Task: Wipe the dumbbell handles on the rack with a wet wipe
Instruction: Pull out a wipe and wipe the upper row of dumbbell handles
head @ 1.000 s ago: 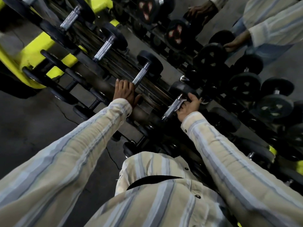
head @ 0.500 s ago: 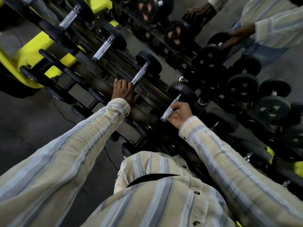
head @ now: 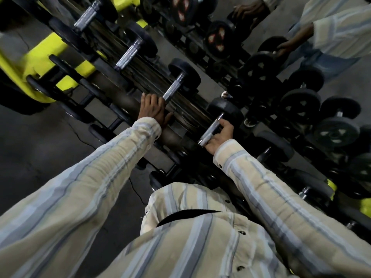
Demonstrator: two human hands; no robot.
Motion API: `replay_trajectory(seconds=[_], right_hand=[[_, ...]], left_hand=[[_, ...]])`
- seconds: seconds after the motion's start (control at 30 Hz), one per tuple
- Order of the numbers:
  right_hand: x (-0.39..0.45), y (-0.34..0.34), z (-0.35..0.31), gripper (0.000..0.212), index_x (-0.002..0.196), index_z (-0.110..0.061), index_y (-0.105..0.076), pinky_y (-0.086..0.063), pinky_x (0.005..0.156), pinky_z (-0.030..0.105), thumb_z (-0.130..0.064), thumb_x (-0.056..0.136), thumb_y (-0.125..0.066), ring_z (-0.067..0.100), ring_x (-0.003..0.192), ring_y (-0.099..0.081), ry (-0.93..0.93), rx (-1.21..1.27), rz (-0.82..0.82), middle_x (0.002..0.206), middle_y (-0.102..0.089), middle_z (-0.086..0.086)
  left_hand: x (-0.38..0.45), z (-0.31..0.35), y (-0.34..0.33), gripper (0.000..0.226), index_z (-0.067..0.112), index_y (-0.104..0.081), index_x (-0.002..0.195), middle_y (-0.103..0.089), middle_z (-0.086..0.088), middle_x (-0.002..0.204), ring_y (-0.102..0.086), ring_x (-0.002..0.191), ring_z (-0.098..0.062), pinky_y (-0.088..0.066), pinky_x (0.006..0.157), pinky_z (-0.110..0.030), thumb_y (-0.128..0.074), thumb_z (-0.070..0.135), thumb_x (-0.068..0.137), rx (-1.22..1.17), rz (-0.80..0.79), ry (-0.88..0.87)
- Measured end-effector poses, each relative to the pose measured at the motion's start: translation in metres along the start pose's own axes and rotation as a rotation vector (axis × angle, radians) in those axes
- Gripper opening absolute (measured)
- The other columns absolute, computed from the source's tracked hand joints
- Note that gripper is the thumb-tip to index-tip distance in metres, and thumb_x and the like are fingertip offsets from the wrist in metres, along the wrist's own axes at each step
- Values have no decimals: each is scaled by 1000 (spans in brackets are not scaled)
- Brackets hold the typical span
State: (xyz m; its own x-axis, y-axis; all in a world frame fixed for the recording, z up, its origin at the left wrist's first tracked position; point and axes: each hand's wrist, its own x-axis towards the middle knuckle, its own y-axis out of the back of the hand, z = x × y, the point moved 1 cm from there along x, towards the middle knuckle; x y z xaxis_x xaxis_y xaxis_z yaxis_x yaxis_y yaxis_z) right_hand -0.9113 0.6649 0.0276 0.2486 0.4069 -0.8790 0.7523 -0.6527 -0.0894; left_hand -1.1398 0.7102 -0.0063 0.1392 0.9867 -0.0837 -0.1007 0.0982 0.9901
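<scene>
Yellow frame parts (head: 40,63) show at the far left behind the black rack (head: 112,85). Chrome knurled dumbbell handles (head: 128,57) run in a slanted row along the rack, each between black round weights. Left of centre, the left hand (head: 153,109) rests palm down on the rack's thick rail, fingers straight and close together, their tips just beside the lower end of one handle (head: 173,90); it holds nothing. Further right, the right hand (head: 218,135) curls around the handle of the next dumbbell (head: 210,131), with a whitish wet wipe (head: 203,140) pressed against the metal near its lower end. At the upper right, another person's hands (head: 289,42) touch black weights on a second rack.
</scene>
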Motion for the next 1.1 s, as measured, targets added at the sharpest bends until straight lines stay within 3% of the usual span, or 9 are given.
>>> replay_trajectory(seconds=[0.07, 0.23, 0.37, 0.43, 0.5, 0.57, 0.73, 0.9, 1.1], right_hand=[[2, 0, 0, 101, 140, -11, -54, -39, 112, 47, -51, 50, -74, 32, 128, -54, -11, 30, -10, 145, -50, 13], [0, 1, 1, 89, 138, -11, -56, -40, 113, 46, -57, 62, -65, 33, 127, -55, 32, 12, 32, 143, -52, 15], [-15, 3, 4, 42, 79, -11, -53, -46, 54, 26, -51, 92, -55, 18, 54, -54, 26, -158, 7, 63, -51, 5], [-15, 1, 6, 40, 74, -14, -51, -44, 47, 26, -50, 90, -55, 16, 44, -54, 48, -414, -23, 50, -52, 2], [-22, 1, 6, 46, 101, -8, -67, -55, 76, 36, -50, 84, -58, 27, 83, -70, 189, -961, 27, 87, -71, 9], [-34, 6, 6, 54, 124, -1, -63, -49, 97, 39, -43, 93, -54, 40, 114, -61, 381, -1449, 40, 122, -64, 23], [-34, 28, 6, 51, 97, -11, -72, -50, 82, 43, -47, 97, -37, 38, 102, -60, 1133, -1988, -271, 102, -64, 14], [-12, 55, -9, 63, 137, -18, -56, -41, 107, 38, -60, 102, -25, 24, 130, -48, 1282, -2168, -630, 130, -57, 3], [-11, 41, -13, 98, 150, -9, -43, -22, 122, 35, -78, 91, -5, 24, 147, -34, 1170, -2389, -651, 155, -44, 8]], left_hand=[[-1, -1, -1, 60, 0, -52, 117, -52, -25, 117, -48, 115, -43, -21, 119, -61, -59, 53, 90, 3, -5, 9], [0, 2, 0, 59, 1, -52, 116, -52, -24, 116, -48, 114, -43, -21, 120, -61, -60, 53, 89, -5, 11, 1], [-2, 2, 3, 60, 0, -50, 119, -51, -24, 119, -47, 116, -43, -19, 121, -60, -57, 53, 91, 2, -8, 11], [-2, 2, 4, 60, 0, -51, 120, -51, -24, 119, -47, 117, -43, -19, 121, -60, -58, 52, 91, -3, -7, 4], [-2, 1, 4, 60, 0, -51, 120, -51, -24, 120, -47, 118, -44, -19, 121, -60, -60, 51, 91, -11, -5, -2], [-2, 2, 4, 60, 0, -51, 120, -51, -24, 119, -47, 117, -43, -18, 121, -60, -60, 51, 91, -9, -4, 4], [-1, 0, 4, 61, 0, -52, 119, -52, -24, 118, -47, 115, -43, -20, 120, -61, -61, 53, 89, -14, 2, 2], [-1, 0, 4, 61, 0, -51, 121, -51, -24, 119, -47, 117, -44, -19, 121, -61, -60, 52, 89, -17, -10, 4], [0, 0, 1, 60, 1, -52, 118, -52, -24, 118, -47, 116, -43, -20, 120, -60, -59, 54, 90, -19, -1, 8]])
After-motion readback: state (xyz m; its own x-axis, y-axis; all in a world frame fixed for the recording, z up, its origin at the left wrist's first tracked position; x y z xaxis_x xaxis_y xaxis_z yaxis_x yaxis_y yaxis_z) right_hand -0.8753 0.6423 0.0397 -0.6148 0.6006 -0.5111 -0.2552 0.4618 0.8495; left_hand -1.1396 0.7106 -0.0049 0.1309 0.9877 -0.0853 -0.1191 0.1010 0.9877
